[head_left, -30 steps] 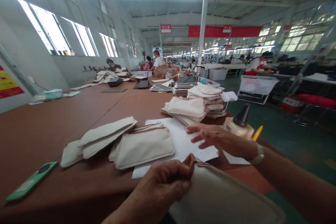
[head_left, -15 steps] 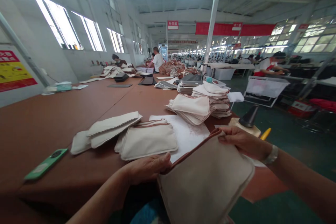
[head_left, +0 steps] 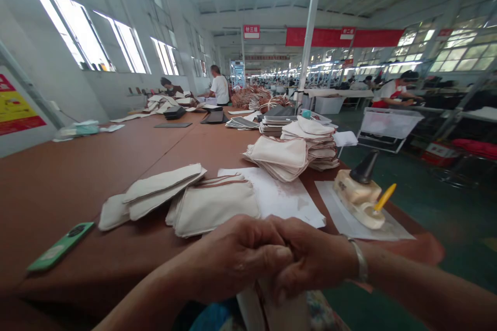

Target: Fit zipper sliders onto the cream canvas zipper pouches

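Note:
My left hand (head_left: 236, 261) and my right hand (head_left: 310, 258) are pressed together at the table's near edge, both closed on a cream canvas pouch (head_left: 267, 305) that hangs down below them, mostly hidden. Just beyond my hands lies a flat pile of cream pouches (head_left: 213, 207) with brown trim. White paper sheets (head_left: 287, 196) lie to its right. A glue bottle with a black cap and a yellow-handled tool (head_left: 363, 194) rests on another sheet at the right.
On the long brown table (head_left: 77, 176): a green phone (head_left: 60, 246) at the near left, folded cream pieces (head_left: 155, 191), taller pouch stacks (head_left: 295, 152) further back. Other people work at the far end and at right. A wire cart (head_left: 388, 126) stands in the green-floored aisle.
The pouch was held up and spread between my hands; now both hands have come together and it hangs folded below the table edge. The glue bottle is uncovered.

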The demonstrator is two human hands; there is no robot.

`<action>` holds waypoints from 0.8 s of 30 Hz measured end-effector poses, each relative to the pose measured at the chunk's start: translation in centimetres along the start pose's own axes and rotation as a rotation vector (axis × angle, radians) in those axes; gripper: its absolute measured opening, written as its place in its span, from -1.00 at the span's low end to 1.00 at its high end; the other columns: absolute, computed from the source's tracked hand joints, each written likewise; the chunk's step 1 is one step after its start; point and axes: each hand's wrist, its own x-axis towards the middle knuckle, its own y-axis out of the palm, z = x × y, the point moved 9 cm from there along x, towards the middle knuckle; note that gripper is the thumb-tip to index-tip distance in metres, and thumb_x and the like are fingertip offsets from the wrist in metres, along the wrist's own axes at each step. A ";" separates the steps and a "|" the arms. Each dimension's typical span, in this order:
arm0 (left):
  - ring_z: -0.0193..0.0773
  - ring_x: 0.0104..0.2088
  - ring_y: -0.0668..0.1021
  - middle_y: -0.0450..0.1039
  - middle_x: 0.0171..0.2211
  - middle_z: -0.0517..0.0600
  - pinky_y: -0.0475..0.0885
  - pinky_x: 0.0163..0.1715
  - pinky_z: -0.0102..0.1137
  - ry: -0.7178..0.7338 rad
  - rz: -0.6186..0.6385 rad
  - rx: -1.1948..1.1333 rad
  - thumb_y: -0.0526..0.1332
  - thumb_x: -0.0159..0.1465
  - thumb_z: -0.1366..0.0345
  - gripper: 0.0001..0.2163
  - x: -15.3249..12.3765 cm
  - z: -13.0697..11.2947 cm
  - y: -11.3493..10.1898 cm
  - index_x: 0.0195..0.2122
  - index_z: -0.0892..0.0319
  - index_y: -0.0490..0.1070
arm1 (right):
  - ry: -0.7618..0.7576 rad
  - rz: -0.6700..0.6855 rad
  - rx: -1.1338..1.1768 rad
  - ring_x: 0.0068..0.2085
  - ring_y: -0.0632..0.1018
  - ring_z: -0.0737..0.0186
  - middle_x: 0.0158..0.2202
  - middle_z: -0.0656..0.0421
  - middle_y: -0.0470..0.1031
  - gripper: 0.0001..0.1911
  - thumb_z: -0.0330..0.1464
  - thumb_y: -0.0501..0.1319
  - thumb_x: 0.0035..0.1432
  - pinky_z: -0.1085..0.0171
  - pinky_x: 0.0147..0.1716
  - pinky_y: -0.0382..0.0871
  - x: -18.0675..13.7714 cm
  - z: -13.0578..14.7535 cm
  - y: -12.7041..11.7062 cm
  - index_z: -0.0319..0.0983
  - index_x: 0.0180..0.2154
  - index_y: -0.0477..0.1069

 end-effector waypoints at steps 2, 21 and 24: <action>-0.24 -0.32 0.37 0.44 -0.32 0.01 0.25 -0.30 -0.45 -0.025 0.008 -0.042 0.12 0.34 0.00 -0.60 -1.3 1.1 -0.5 -0.27 0.24 0.58 | 0.034 -0.004 0.106 -0.39 0.28 0.37 -0.41 0.27 0.32 -0.48 -0.13 0.50 -0.15 0.41 -0.43 0.24 0.0 -1.3 0.7 -0.31 -0.29 0.37; -0.34 -0.38 0.34 0.36 -0.34 -0.10 0.21 -0.42 -0.50 -0.089 -0.146 -0.114 0.34 0.08 0.37 -0.86 -3.5 5.4 -0.3 -0.31 0.20 0.50 | -0.095 -0.007 -0.094 -0.44 0.23 0.38 -0.43 0.25 0.25 -0.77 -0.22 0.17 0.26 0.39 -0.47 0.13 -0.6 -1.3 1.1 -0.26 -0.30 0.27; -0.23 -0.26 0.40 0.41 -0.27 -0.03 0.28 -0.29 -0.45 -0.027 -0.174 -0.132 0.37 0.10 0.24 -0.81 -3.2 5.5 -0.6 -0.31 0.23 0.53 | -0.026 -0.016 -0.051 -0.41 0.21 0.37 -0.41 0.24 0.23 -0.73 -0.19 0.14 0.30 0.39 -0.45 0.13 -0.8 -2.1 1.3 -0.26 -0.33 0.25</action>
